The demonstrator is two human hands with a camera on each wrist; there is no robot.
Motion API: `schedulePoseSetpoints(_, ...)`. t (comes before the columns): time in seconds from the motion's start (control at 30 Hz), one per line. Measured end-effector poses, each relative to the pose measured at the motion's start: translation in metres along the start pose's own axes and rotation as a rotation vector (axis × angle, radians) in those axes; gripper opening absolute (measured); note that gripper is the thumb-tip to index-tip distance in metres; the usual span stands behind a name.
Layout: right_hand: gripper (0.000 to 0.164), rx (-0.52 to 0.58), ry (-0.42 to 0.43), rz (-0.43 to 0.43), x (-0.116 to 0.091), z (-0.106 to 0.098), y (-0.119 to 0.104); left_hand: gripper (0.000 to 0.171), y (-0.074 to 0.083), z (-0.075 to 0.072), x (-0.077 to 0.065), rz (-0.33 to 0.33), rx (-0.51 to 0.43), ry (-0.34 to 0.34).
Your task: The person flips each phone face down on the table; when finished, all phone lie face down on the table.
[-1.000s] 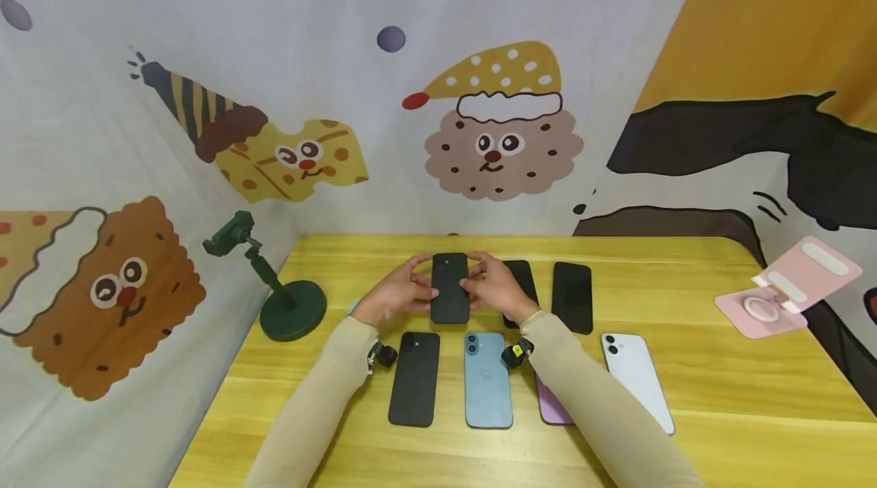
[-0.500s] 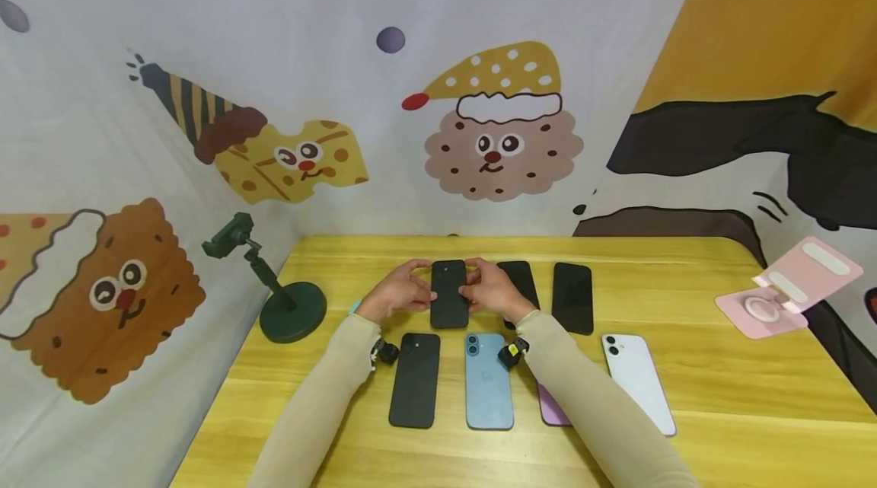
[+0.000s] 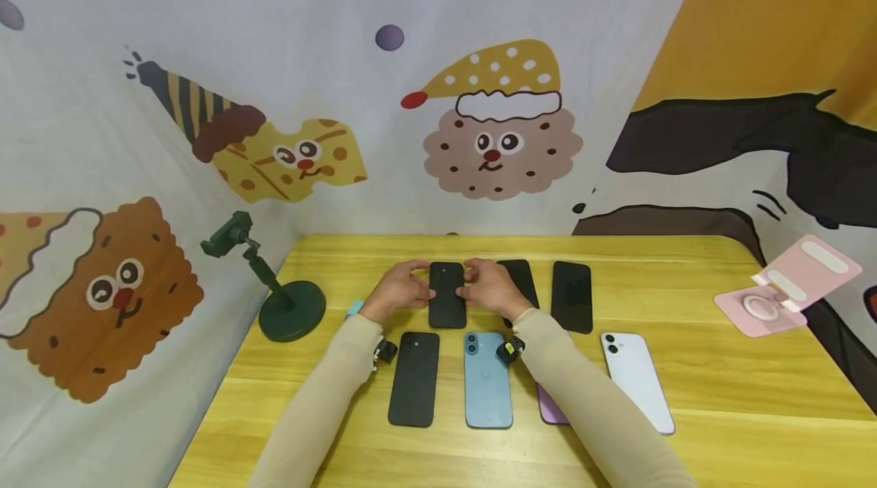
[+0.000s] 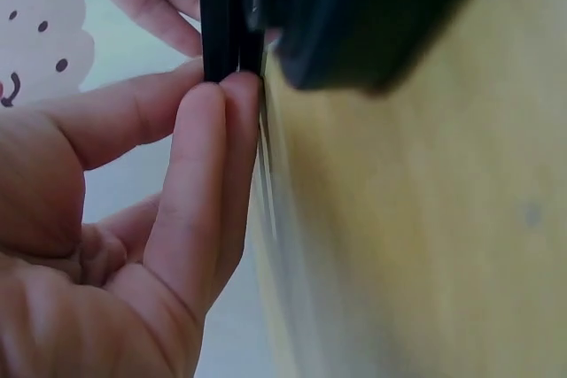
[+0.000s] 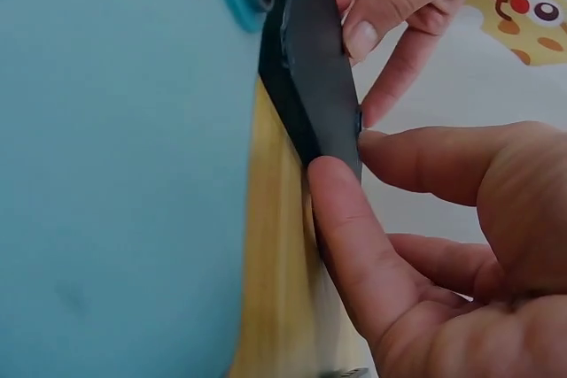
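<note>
Long beige sleeves (image 3: 322,389) are worn with small black wrist cameras (image 3: 388,352), the right one bearing a yellow mark (image 3: 509,349).

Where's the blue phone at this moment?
In the head view, the blue phone lies at lower centre, between a black phone on its left and the purple phone.

You are facing a single recognisable sign: a faint apple-shaped logo (image 3: 486,375) is showing on the back of the pale blue, rounded rectangular phone (image 3: 488,400) lying on the yellow wood-grain table (image 3: 658,282). On the flat, black rectangular phone (image 3: 448,298) you are holding, nothing is reading clearly; the small yellow patch (image 3: 510,348) on your black, box-shaped right-wrist camera (image 3: 503,356) is appearing too tiny to read.
</note>
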State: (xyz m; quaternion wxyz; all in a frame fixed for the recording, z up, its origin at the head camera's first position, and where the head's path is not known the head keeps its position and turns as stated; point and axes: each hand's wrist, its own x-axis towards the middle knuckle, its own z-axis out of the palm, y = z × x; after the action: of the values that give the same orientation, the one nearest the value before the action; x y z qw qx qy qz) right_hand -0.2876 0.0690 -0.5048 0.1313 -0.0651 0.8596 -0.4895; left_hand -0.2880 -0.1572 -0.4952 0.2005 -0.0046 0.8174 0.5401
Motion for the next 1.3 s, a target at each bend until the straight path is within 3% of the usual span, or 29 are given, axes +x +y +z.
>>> schedulePoseSetpoints(0.13, 0.067, 0.079, -0.029, 0.019, -0.002, -0.002, 0.001, 0.071, 0.002, 0.001, -0.002, 0.002, 0.016, 0.017)
schedulePoseSetpoints(0.33, 0.067, 0.129, -0.067, 0.044, -0.007, -0.006, 0.002, 0.067, 0.004, 0.002, -0.005, -0.018, -0.034, -0.01)
schedulePoseSetpoints(0.63, 0.059, 0.01, -0.08, -0.022, -0.013, -0.013, 0.005, 0.057, 0.009, 0.008, -0.012, -0.004, 0.002, 0.001)
schedulePoseSetpoints(0.9, 0.055, 0.008, -0.057, -0.082, -0.019, -0.028, 0.004, 0.054, 0.021, 0.018, -0.016, 0.071, 0.063, -0.009)
schedulePoseSetpoints(1.03, 0.052, 0.021, -0.054, -0.105, -0.024, -0.037, 0.004, 0.053, 0.023, 0.024, -0.016, 0.105, 0.027, -0.028)
schedulePoseSetpoints(1.3, 0.047, 0.013, 0.031, -0.129, -0.031, -0.059, 0.014, 0.06, 0.035, 0.049, -0.009, 0.154, -0.06, -0.045)
